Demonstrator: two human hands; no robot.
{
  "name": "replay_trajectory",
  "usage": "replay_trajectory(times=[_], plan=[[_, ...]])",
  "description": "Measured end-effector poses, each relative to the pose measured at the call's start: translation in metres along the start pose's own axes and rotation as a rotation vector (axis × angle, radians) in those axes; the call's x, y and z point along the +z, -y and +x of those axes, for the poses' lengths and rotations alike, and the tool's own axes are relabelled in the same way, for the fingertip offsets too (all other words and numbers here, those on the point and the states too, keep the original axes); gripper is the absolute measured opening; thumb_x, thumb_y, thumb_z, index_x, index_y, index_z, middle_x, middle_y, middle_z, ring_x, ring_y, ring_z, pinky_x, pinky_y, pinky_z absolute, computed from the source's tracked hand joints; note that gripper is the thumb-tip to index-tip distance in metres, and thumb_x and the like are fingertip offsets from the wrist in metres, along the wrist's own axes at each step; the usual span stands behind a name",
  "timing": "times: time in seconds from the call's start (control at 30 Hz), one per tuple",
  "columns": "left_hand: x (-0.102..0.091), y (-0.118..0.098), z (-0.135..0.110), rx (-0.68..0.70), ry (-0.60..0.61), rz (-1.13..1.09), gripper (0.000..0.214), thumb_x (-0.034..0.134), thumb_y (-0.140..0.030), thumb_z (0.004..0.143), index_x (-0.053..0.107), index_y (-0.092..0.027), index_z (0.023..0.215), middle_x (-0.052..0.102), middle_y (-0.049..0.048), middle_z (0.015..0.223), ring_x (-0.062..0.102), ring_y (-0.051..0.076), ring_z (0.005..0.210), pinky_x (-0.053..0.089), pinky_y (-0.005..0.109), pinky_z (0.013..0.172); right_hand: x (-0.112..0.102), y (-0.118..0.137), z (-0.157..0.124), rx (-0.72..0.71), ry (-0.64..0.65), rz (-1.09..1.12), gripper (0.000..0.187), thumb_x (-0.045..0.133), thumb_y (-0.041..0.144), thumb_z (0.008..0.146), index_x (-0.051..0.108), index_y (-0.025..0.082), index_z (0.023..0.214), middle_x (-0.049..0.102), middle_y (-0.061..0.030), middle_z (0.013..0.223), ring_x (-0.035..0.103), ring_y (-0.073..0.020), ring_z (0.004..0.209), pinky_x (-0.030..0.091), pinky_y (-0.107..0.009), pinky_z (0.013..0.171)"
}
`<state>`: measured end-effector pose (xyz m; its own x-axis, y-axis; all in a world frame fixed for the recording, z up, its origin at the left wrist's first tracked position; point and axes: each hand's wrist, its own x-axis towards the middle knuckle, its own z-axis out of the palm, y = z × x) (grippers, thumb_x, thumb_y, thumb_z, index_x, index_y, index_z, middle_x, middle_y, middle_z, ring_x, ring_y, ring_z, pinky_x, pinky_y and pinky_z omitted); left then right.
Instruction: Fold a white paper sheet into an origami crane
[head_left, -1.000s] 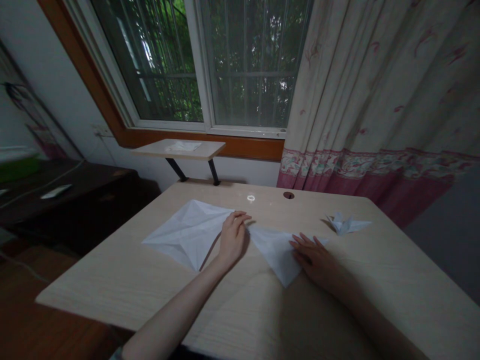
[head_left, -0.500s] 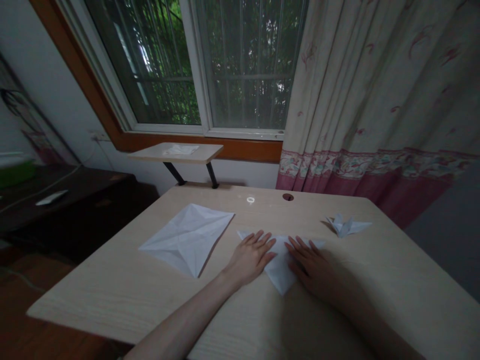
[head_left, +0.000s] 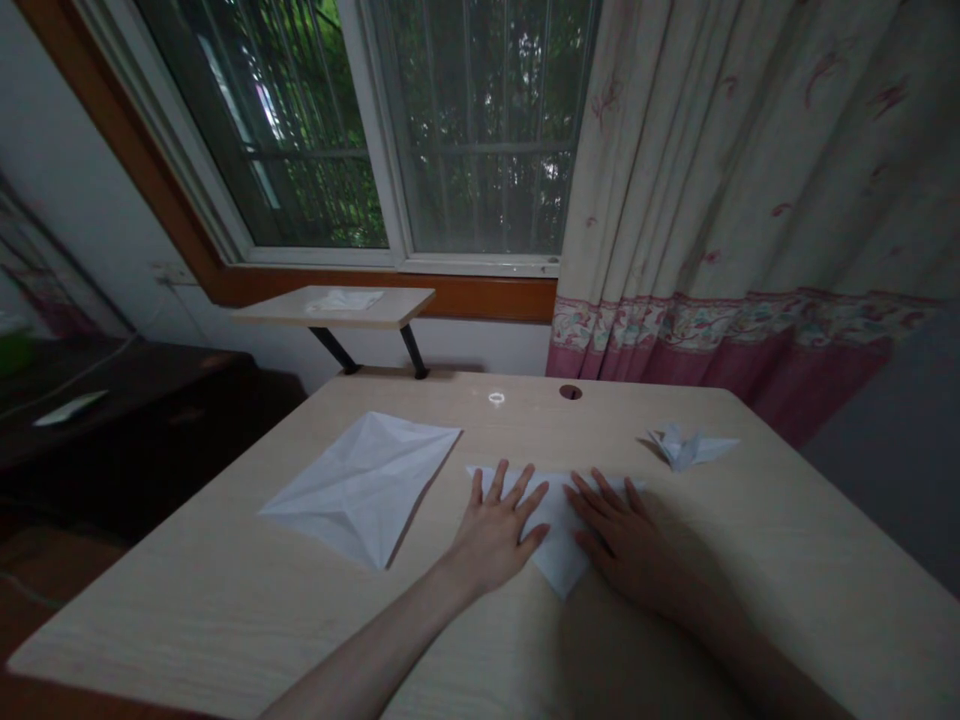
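A white paper folded into a triangle [head_left: 556,540] lies on the light wooden desk [head_left: 225,600], its point toward me. My left hand [head_left: 497,525] lies flat on its left half with fingers spread. My right hand [head_left: 621,535] rests flat on its right half, fingers stretched out. Both hands press the paper down and hold nothing. A larger creased white sheet [head_left: 361,483] lies unfolded to the left, untouched.
A small folded paper figure [head_left: 688,445] sits at the desk's far right. A cable hole [head_left: 570,392] is near the far edge. A small shelf [head_left: 337,305] stands below the window. A curtain [head_left: 750,200] hangs at right, a dark cabinet [head_left: 112,420] at left.
My left hand left the gap between the two papers and came to rest flat on the folded triangle, then spread its fingers. The right hand stayed on the paper.
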<state>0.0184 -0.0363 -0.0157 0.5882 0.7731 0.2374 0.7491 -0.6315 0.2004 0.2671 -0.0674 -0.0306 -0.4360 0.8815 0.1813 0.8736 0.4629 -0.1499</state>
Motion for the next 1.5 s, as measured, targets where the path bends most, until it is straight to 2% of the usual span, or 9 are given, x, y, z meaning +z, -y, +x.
replay_trajectory(times=[0.07,0.13,0.27,0.57,0.8,1.13,1.3,1.4,1.5], plan=[[-0.004,0.0,0.001,0.043,0.017,0.006,0.052,0.043,-0.047,0.102,0.04,-0.032,0.151,0.035,0.0036,0.16,0.023,0.039,0.15,0.014,0.072,0.117,-0.002,0.001,0.0,0.018,0.018,-0.007,0.053,0.04,0.037,0.103,0.033,0.029,0.155,0.032,-0.0051,0.16,0.021,-0.0345,0.15,0.019,-0.07,0.117],[-0.005,0.001,0.002,0.117,0.031,0.001,0.051,0.037,-0.044,0.105,0.038,-0.025,0.152,0.035,0.006,0.16,0.026,0.029,0.151,0.011,0.061,0.122,-0.003,0.002,0.0,0.027,0.029,-0.008,0.054,0.039,0.037,0.103,0.032,0.029,0.156,0.032,-0.0046,0.161,0.02,-0.0353,0.15,0.018,-0.071,0.116],[0.0,0.004,0.003,0.154,0.032,-0.004,0.053,0.035,-0.042,0.106,0.036,-0.019,0.153,0.036,0.0097,0.159,0.03,0.022,0.149,0.02,0.046,0.124,-0.004,0.002,0.001,0.02,0.031,-0.02,0.054,0.038,0.038,0.103,0.032,0.03,0.156,0.031,-0.0043,0.161,0.021,-0.0348,0.15,0.016,-0.071,0.117],[-0.005,0.0,0.003,0.026,0.071,0.004,0.06,0.043,-0.05,0.101,0.035,-0.023,0.154,0.036,0.0071,0.159,0.031,0.031,0.149,0.023,0.055,0.121,-0.011,0.002,0.001,0.032,0.052,-0.022,0.056,0.039,0.044,0.102,0.032,0.028,0.156,0.033,-0.0065,0.16,0.023,-0.0353,0.15,0.019,-0.071,0.116],[-0.015,-0.002,0.003,-0.058,0.117,0.042,0.065,0.046,-0.06,0.097,0.036,-0.029,0.154,0.031,0.004,0.161,0.027,0.037,0.149,0.018,0.068,0.118,-0.014,0.001,0.002,0.037,0.075,-0.043,0.058,0.041,0.047,0.102,0.032,0.027,0.156,0.034,-0.0081,0.16,0.023,-0.0393,0.149,0.019,-0.078,0.111],[-0.014,0.003,0.003,-0.067,0.069,0.067,0.067,0.049,-0.067,0.093,0.043,-0.033,0.15,0.036,0.0074,0.16,0.03,0.043,0.146,0.025,0.07,0.113,-0.014,-0.003,0.004,0.049,0.082,-0.059,0.06,0.043,0.056,0.1,0.035,0.032,0.154,0.033,-0.0057,0.161,0.024,-0.0434,0.148,0.023,-0.077,0.11],[-0.001,0.009,0.001,-0.132,0.0,0.117,0.081,0.045,-0.073,0.091,0.042,-0.018,0.151,0.038,0.0197,0.157,0.033,0.042,0.145,0.028,0.064,0.115,-0.007,-0.007,0.003,0.051,0.047,-0.066,0.061,0.042,0.059,0.099,0.037,0.032,0.154,0.036,-0.0088,0.16,0.027,-0.0414,0.147,0.023,-0.073,0.113],[0.007,0.013,0.0,-0.187,-0.049,0.125,0.088,0.039,-0.075,0.092,0.043,-0.008,0.149,0.04,0.0255,0.154,0.034,0.042,0.145,0.033,0.057,0.115,-0.003,-0.01,0.003,0.051,0.039,-0.075,0.066,0.043,0.06,0.098,0.035,0.027,0.155,0.036,-0.0124,0.159,0.027,-0.0402,0.148,0.023,-0.071,0.114],[0.012,0.014,0.0,-0.21,-0.076,0.127,0.087,0.037,-0.074,0.094,0.043,-0.005,0.148,0.04,0.027,0.153,0.034,0.042,0.145,0.034,0.057,0.115,0.0,-0.012,0.002,0.039,0.029,-0.09,0.067,0.039,0.058,0.1,0.034,0.021,0.156,0.036,-0.0148,0.159,0.027,-0.0395,0.148,0.025,-0.07,0.114]])
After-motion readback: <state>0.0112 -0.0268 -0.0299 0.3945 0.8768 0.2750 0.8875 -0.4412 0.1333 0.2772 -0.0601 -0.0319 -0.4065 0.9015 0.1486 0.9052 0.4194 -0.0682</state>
